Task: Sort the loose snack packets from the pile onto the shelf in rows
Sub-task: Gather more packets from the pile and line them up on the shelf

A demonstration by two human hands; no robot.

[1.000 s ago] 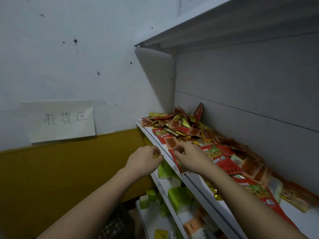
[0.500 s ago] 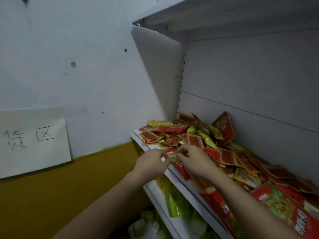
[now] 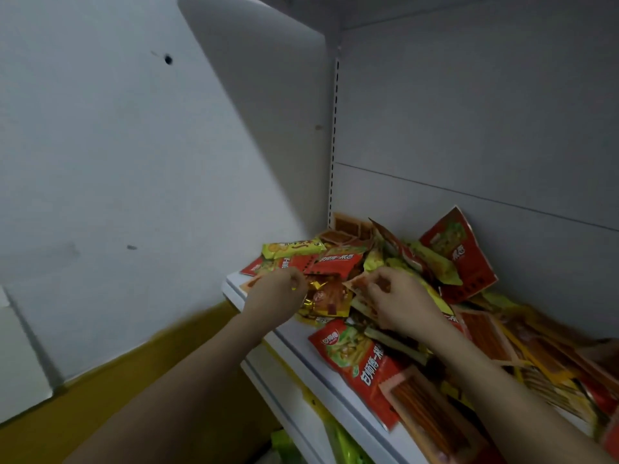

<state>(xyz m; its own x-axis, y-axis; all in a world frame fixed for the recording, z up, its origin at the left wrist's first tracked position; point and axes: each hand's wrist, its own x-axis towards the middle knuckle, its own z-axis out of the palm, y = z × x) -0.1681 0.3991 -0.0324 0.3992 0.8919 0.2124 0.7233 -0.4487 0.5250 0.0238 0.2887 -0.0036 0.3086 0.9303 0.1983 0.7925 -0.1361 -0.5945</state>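
At shelf's near-left corner: pile point(image 3: 385, 283) of loose snack packets, unsorted, spreading right along the shelf point(image 3: 301, 349). My left hand point(image 3: 278, 296) curls at a gold packet point(image 3: 325, 296), grasp unclear; my right hand point(image 3: 398, 303) pinches a small orange packet point(image 3: 360, 283), long axis pointing far-left. Step: picking out. Next: lay it flat to begin a row.

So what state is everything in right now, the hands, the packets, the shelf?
Left hand: fingers curled at the near corner of the pile; what it holds is unclear.
Right hand: pinches a small orange packet.
Pile: jumbled, unsorted, no rows yet.
Big red packet: leaning against the back wall.
Gold packet: crumpled, between the hands.
Shelf: front edge bare.
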